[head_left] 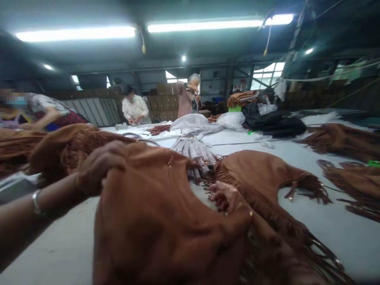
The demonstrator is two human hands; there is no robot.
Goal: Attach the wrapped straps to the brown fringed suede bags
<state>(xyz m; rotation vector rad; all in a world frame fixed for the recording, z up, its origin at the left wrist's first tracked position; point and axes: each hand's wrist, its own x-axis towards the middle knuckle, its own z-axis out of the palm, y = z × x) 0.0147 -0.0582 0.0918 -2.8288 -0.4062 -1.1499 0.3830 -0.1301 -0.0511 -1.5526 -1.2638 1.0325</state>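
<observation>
Brown cloth piece (142, 221) hangs closest to me on my remote view, its lower part running past the bottom edge; I take it as my landmark. At its upper left corner I see the left hand (103, 164) clenched on the fabric, a pale bangle (36, 202) on that wrist. Right hand (227, 196) sits by its curved cutout, fingers curled; I cannot tell whether they grasp anything. Just right of my landmark, a fringed brown piece (255, 170) lies on the white table (297, 154). Left of it I see a brown heap (71, 148); beyond it, plastic-wrapped strips (192, 148) and, farther off, three co-workers.
</observation>
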